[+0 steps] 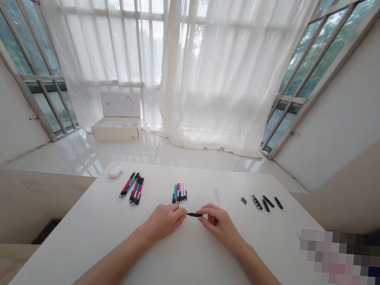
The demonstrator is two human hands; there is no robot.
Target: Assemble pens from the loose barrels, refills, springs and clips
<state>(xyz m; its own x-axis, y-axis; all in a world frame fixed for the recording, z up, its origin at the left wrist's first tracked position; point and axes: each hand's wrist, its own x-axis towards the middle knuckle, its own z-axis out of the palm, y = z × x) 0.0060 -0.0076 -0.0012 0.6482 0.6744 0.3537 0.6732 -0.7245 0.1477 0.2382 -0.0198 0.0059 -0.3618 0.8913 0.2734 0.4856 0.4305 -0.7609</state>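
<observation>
Over the near middle of the white table (166,264), a short black pen part (193,214) lies level between my two hands. My right hand (216,222) pinches its right end between thumb and fingertips. The fingers of my left hand (166,219) are closed at its left end, where a small shiny tip shows; what they grip is hidden. Just beyond my left hand lie several pen barrels (178,193), teal, pink and white. Thin refills (217,197) lie beyond my right hand.
Several pink and teal pens (133,188) lie at the left, by a white earbud case (115,172). To the right are small metallic parts (244,201), clip-like pieces (256,202) and several black pen parts (266,205). An open white box (116,128) stands on the sill.
</observation>
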